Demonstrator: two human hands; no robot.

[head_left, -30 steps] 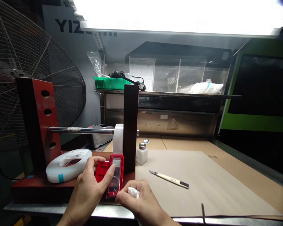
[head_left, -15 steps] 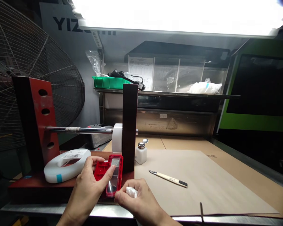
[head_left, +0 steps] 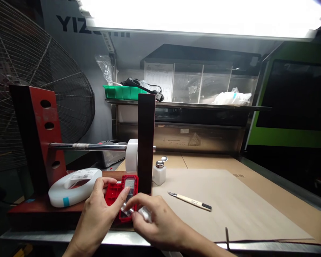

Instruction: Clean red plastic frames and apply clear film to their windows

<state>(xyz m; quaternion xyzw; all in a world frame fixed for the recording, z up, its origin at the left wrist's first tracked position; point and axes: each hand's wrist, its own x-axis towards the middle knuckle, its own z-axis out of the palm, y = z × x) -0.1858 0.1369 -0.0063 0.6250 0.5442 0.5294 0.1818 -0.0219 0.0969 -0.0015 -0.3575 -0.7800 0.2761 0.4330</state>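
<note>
A big wire-guarded fan [head_left: 29, 89] fills the left, angled toward the bench. In front of it stands a red-and-dark dispenser frame [head_left: 40, 139] whose steel rod [head_left: 88, 146] carries a white tape roll [head_left: 131, 155] hard against the dark upright [head_left: 146, 142] — set there so the tape feeds off right above the work. A second, flat white reel [head_left: 73, 186] lies on the frame's base, within reach as a spare. Brown cardboard sheet [head_left: 230, 203] covers the benchtop, likely to protect parts from the metal.

The left hand [head_left: 98, 214] curls around a red plastic housing [head_left: 120, 194], thumb across its front, propping it against the frame's base so its face tilts up to the light. The right hand [head_left: 157, 223] is pinched, fingertips pressed on the clear film over the housing's lower window; something small and white shows in its grip, too blurred to name. A craft knife [head_left: 189, 201] and a small white pump bottle [head_left: 159, 172] sit just right, apart from both hands.
</note>
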